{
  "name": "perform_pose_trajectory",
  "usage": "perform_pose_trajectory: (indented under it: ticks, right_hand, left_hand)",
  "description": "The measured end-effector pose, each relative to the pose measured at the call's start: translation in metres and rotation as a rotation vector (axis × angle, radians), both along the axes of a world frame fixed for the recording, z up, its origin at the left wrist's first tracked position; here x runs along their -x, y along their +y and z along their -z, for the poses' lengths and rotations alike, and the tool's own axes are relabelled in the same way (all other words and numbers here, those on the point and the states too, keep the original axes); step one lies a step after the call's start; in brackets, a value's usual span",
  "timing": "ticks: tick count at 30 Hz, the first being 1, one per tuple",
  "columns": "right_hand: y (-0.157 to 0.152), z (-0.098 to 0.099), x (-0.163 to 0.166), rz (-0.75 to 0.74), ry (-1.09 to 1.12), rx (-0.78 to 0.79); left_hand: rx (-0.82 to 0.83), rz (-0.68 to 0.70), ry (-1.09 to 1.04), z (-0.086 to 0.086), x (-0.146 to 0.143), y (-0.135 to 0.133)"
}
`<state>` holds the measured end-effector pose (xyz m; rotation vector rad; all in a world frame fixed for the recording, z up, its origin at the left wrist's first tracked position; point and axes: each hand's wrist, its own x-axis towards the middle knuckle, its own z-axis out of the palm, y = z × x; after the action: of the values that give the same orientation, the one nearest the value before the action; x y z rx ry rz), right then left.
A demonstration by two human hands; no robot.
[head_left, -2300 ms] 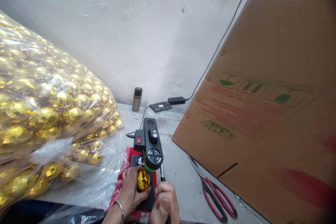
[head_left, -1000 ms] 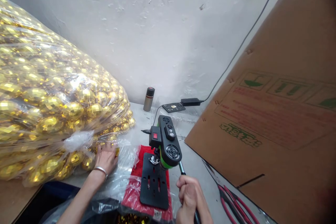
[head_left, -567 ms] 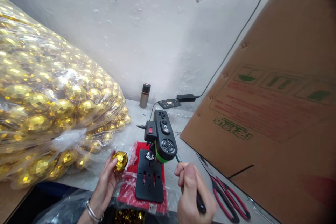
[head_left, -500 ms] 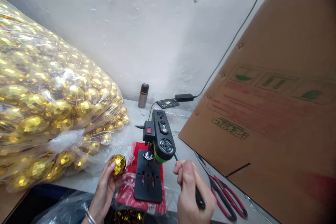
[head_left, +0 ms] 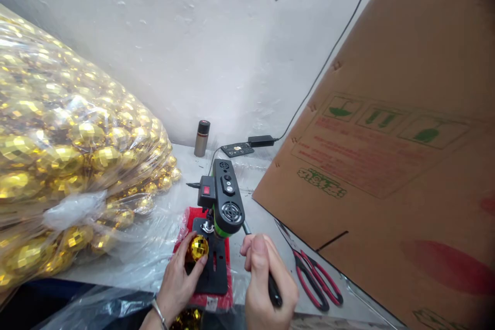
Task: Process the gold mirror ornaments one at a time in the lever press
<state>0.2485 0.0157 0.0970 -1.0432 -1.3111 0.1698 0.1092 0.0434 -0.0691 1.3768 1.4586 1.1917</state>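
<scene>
A shiny gold faceted ball (head_left: 199,247) is gripped between the thumb and fingers of my left hand (head_left: 179,270), which wears a silver bangle. It is held over the slotted black base plate (head_left: 212,283) of a small bench drill press. The machine's black head (head_left: 229,198), with a green band at its lower end, stands just right of and above the ball. My right hand (head_left: 268,281) is wrapped round the black-ended lever (head_left: 274,291) at the machine's right side. The drill bit is hidden. Red cloth (head_left: 185,224) under clear plastic lies beneath the base.
A big clear bag (head_left: 81,154) of gold balls fills the left. A large cardboard box (head_left: 379,113) leans at the right, with red-handled scissors (head_left: 313,278) before it. Behind the machine are a bottle (head_left: 201,138), a power adapter (head_left: 261,141) and a cable.
My left hand has carried the gold ball rightward from beside the base to over it, near the machine's head. My right hand keeps its hold on the lever. The view has shifted slightly.
</scene>
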Motion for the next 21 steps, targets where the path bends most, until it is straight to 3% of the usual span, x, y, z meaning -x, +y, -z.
perform_pose_trajectory:
  ticks: [3,8,15,21]
  right_hand:
    - [-0.001,0.004,0.002,-0.004,0.030,-0.004]
    - [-0.005,0.001,0.015,0.029,0.190,0.019]
    - [-0.009,-0.004,0.023,0.040,0.231,0.037]
    - [-0.009,-0.002,0.022,0.045,0.221,0.045]
  left_hand:
    - [-0.075,0.009,0.172,0.005,-0.003,0.000]
    - [-0.187,0.050,0.275,0.007,-0.002,-0.002]
    - [-0.201,0.057,0.305,0.009,0.000,-0.005]
    - [-0.129,0.087,0.225,-0.007,0.004,0.002]
